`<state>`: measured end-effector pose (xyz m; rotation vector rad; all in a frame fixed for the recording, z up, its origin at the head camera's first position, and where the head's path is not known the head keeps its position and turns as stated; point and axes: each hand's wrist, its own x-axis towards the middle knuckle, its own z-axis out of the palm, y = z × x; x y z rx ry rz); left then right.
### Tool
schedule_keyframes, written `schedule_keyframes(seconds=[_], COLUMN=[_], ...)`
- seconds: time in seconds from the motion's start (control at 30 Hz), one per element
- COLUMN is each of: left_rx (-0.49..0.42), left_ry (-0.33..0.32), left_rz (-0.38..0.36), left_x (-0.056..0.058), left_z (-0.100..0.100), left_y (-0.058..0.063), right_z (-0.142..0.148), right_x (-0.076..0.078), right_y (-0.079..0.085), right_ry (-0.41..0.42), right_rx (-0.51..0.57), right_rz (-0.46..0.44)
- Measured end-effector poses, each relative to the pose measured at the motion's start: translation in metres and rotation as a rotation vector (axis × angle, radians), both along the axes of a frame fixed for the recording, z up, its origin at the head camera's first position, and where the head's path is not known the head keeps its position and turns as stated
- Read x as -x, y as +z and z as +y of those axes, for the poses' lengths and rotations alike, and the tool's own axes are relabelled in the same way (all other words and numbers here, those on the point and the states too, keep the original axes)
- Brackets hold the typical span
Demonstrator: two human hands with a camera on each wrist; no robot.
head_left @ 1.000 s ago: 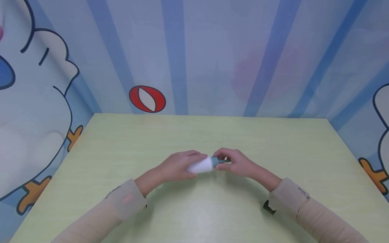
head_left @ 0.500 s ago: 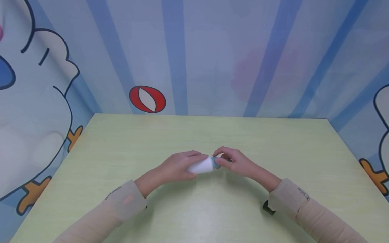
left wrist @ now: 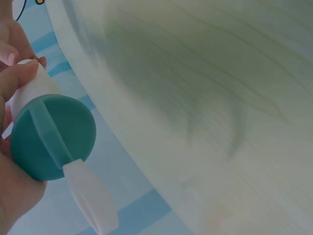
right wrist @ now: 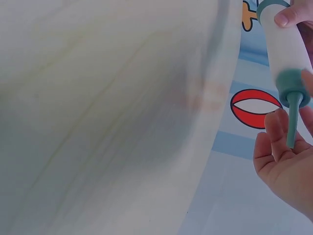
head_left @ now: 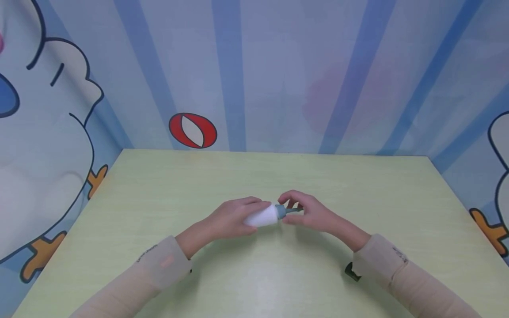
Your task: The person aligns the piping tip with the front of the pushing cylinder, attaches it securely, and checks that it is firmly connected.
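My left hand (head_left: 234,218) grips a white bottle-like cylinder (head_left: 262,216), held tilted over the table. A teal collar (head_left: 280,211) caps its right end, and a thin teal stem (right wrist: 292,122) sticks out of that. The other end shows a round teal base (left wrist: 73,132) crossed by a raised bar, with a white tab (left wrist: 90,196) hanging from it. My right hand (head_left: 314,212) is cupped around the stem, thumb and forefinger spread either side of the collar. In the right wrist view its fingers (right wrist: 276,139) curve behind the stem, while one blurred fingertip is beside the collar.
Both hands are above a pale green table (head_left: 191,176). Behind it rises a blue striped backdrop (head_left: 278,66) with a printed red and white oval (head_left: 192,130). Cartoon figures are printed on the left and right sides. A small dark object (head_left: 351,271) shows beneath the right sleeve.
Half a second ago my right thumb lay over the collar and stem; now it has dropped below and the stem shows again. The left hand and cylinder have stayed in place.
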<state>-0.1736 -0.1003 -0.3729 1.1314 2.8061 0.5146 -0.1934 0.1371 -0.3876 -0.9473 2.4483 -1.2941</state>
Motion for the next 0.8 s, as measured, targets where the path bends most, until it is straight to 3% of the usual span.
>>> schedule_keyframes(seconds=[0.47, 0.67, 0.8], left_rx=[-0.015, -0.014, -0.011], left_ry=[-0.030, -0.029, -0.013], left_rz=[0.031, 0.035, 0.023], left_x=[-0.0008, -0.0014, -0.0009], left_z=[0.0004, 0.0010, 0.0004], left_y=[-0.0004, 0.0012, 0.0014], right_z=[-0.0014, -0.0001, 0.0017], right_x=[-0.0002, 0.0021, 0.0021], right_y=[0.0016, 0.0004, 0.0017], right_ry=[-0.012, -0.030, -0.057], right_rx=[-0.027, -0.017, -0.033], right_rz=[0.001, -0.050, 0.010])
